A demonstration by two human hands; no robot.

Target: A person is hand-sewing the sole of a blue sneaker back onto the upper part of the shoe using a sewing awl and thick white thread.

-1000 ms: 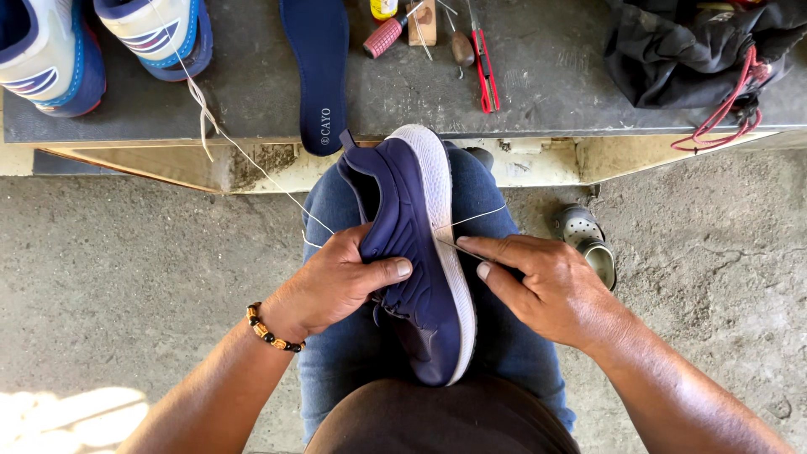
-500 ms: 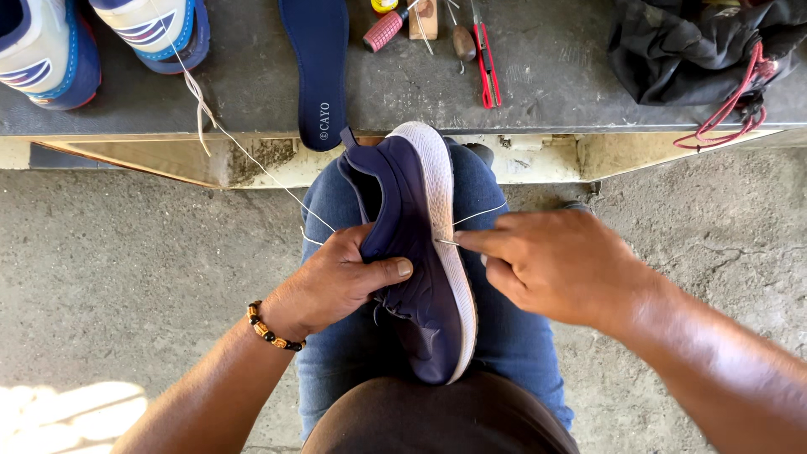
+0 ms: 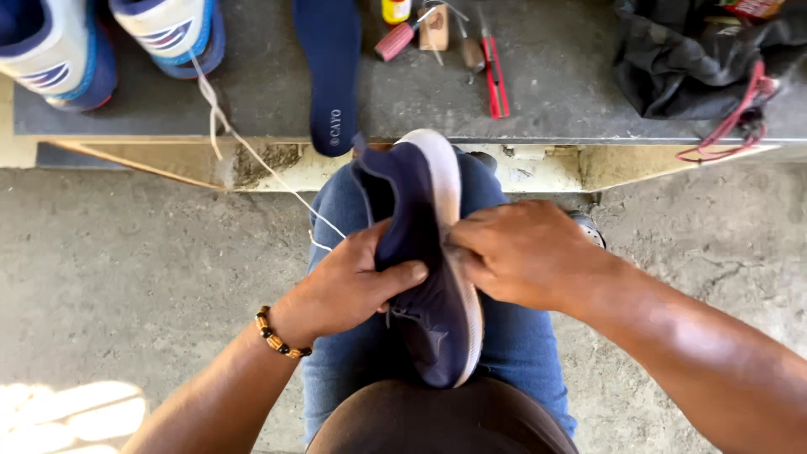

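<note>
My left hand [image 3: 353,286] is closed around the upper of the navy shoe [image 3: 424,277], thumb laid across the fabric, holding it on edge on my lap at the centre of the frame. My right hand [image 3: 525,256] has shifted since a second ago: then it lay lower with the fingers spread along the white sole; now it sits higher and its fingertips are pinched tight against the sole edge at mid-length. I cannot tell what, if anything, is held in the pinch. In my judgement the pinch marks a working point at the seam between sole and upper.

A white thread [image 3: 269,168] runs from the shoe, past my left hand, up to the upper left of the frame. A beaded bracelet [image 3: 277,335] sits on my left wrist.

Beyond my knees, along the top of the frame, lies the grey worktop [image 3: 572,92]. It carries:
- a dark blue insole [image 3: 329,59], top centre;
- two white-and-blue sneakers [image 3: 109,38], upper left;
- a red-handled tool [image 3: 494,71] beside other small tools, top centre;
- a black cloth bundle [image 3: 698,59], upper right.

Below is a rough concrete floor [image 3: 126,277].
</note>
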